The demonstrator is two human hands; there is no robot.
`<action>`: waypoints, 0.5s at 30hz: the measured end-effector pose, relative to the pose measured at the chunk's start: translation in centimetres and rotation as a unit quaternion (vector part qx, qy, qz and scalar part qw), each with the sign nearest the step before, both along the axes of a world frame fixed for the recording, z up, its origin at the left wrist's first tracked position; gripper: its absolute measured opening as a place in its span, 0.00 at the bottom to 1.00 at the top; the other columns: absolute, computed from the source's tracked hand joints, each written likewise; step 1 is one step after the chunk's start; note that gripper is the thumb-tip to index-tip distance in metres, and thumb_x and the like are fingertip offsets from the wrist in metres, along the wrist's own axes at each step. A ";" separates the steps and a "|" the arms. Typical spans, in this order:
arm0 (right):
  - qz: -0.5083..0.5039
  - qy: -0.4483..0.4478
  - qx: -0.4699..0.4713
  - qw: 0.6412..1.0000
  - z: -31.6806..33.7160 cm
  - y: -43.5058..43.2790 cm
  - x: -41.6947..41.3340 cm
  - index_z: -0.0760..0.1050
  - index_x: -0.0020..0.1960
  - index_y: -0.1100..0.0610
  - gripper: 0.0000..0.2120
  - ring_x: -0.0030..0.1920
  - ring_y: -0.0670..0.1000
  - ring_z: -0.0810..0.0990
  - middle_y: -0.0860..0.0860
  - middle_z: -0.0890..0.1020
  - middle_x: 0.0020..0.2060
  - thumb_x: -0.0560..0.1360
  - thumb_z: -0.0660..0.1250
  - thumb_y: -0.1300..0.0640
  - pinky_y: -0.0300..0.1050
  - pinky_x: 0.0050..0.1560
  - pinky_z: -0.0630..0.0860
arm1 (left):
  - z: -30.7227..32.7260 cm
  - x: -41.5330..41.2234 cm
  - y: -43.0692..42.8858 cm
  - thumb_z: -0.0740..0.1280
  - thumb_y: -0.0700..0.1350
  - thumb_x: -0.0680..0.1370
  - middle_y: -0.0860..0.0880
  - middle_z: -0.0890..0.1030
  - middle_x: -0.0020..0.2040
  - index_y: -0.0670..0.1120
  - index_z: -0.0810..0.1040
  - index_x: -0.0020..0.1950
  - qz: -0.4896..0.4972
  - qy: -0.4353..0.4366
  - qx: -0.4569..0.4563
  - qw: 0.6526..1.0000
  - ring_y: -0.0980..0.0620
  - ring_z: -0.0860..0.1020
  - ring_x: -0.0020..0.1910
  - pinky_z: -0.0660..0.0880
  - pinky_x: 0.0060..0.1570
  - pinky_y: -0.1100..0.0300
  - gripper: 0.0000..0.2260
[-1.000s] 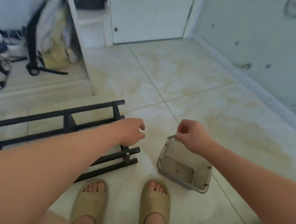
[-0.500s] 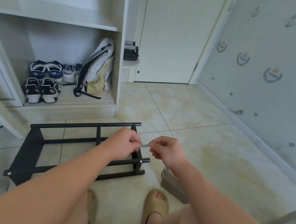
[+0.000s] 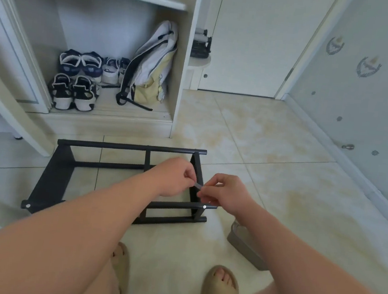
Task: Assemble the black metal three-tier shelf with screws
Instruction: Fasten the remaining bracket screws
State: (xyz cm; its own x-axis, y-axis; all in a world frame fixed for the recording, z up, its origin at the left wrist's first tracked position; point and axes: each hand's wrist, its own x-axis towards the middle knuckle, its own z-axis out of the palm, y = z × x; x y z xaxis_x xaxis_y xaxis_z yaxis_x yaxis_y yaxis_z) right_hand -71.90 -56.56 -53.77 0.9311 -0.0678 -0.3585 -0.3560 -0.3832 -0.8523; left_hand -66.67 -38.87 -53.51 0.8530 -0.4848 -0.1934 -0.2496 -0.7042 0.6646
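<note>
The black metal shelf frame (image 3: 126,147) lies on the tiled floor in front of me, its bars joined by side panels, with silver screw heads showing at two corners. My left hand (image 3: 175,177) and my right hand (image 3: 225,193) meet above the frame's right end. Both pinch a small silvery piece (image 3: 199,186) between their fingertips; it is too small to tell what it is.
A grey plastic tray (image 3: 241,245) sits on the floor under my right forearm. An open white cabinet (image 3: 181,73) behind the frame holds shoes (image 3: 74,88) and a backpack (image 3: 152,68). A white door (image 3: 254,40) and a wall (image 3: 366,93) stand to the right. My sandalled feet (image 3: 219,291) are near the bottom.
My right hand lifted the small piece from over the tray and my left hand joined it. My view rose from the floor to take in the cabinet and door.
</note>
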 end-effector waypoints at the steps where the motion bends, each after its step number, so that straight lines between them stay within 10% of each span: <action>1: 0.010 0.003 -0.027 1.000 -0.5 0.0 0.8 0.80 0.41 0.63 0.04 0.38 0.53 0.83 0.61 0.86 0.40 0.73 0.74 0.66 0.57 0.52 0.82 | -0.5 0.6 -0.1 0.68 0.46 0.80 0.58 0.77 0.42 0.52 0.80 0.47 -0.007 0.000 0.012 1.000 0.59 0.75 0.43 0.70 0.43 0.63 0.03; 9: 0.113 0.015 -0.240 0.964 -6.1 -0.1 6.9 0.83 0.48 0.57 0.05 0.37 0.48 0.78 0.53 0.84 0.42 0.76 0.72 0.56 0.37 0.32 0.69 | -5.7 5.7 -2.3 0.64 0.44 0.81 0.50 0.81 0.48 0.48 0.82 0.53 -0.084 0.017 0.149 0.985 0.49 0.78 0.48 0.76 0.48 0.55 0.07; 15: 0.206 0.055 -0.352 0.911 -11.4 -3.7 9.3 0.79 0.59 0.54 0.09 0.54 0.53 0.79 0.51 0.83 0.55 0.80 0.66 0.55 0.46 0.53 0.77 | -11.7 8.3 -2.9 0.61 0.40 0.82 0.51 0.77 0.44 0.48 0.73 0.53 -0.071 0.015 0.185 0.980 0.51 0.77 0.45 0.65 0.33 0.60 0.04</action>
